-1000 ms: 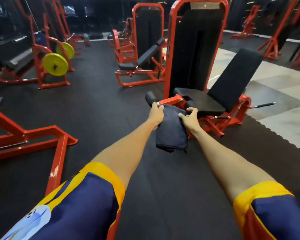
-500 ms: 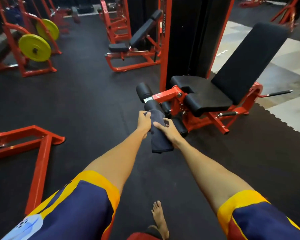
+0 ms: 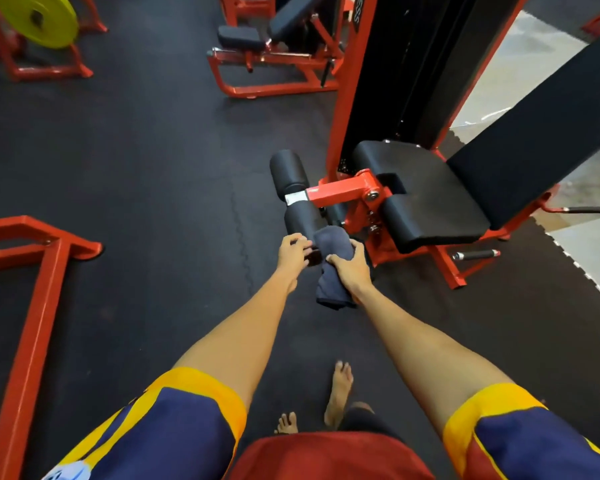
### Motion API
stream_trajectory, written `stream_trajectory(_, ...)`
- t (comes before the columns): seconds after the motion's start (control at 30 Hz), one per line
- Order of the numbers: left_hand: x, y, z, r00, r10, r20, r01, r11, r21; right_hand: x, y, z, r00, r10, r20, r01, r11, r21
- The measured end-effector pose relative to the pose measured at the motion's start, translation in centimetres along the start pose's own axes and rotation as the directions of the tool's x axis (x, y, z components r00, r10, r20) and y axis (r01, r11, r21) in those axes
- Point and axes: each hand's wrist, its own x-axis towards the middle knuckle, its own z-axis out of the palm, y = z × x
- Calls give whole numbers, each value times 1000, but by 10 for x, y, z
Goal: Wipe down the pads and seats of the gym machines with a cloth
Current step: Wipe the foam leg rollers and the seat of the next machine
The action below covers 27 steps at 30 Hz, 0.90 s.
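My right hand [image 3: 350, 270] clenches a dark cloth [image 3: 330, 239] draped over the end of the near roller pad [image 3: 301, 218] of a red-framed machine [image 3: 340, 98]. The cloth's loose tail hangs below my wrist. My left hand [image 3: 292, 253] curls its fingers round the same pad's end, just beside the cloth. The far roller pad [image 3: 288, 171] lies in line beyond it, with the red arm [image 3: 343, 190] meeting the bar between the two. To the right are the machine's black seat [image 3: 430, 188] and tilted backrest [image 3: 534, 123], both apart from the cloth. I stand barefoot on the black rubber floor [image 3: 136, 168], one foot [image 3: 340, 389] ahead of the other. A second padded machine [image 3: 278, 36] stands behind, and a yellow weight plate [image 3: 39, 19] hangs on a red rack at top left.
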Motion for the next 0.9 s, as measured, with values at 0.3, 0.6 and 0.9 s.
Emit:
stream_trajectory(0.3, 120, -17, 5, 982, -70, -178, 76, 997, 28, 139, -8, 9, 999, 10, 33, 1, 940, -340)
stream_trajectory(0.6, 185, -34, 30, 946, -127, -298, 166, 980, 108, 211, -1, 36, 991, 15, 135, 54, 869, -491)
stream_trajectory(0.9, 243, -54, 18, 935, 71, -346, 27, 962, 272, 240, 30, 66, 982, -47, 185, 146, 806, -573)
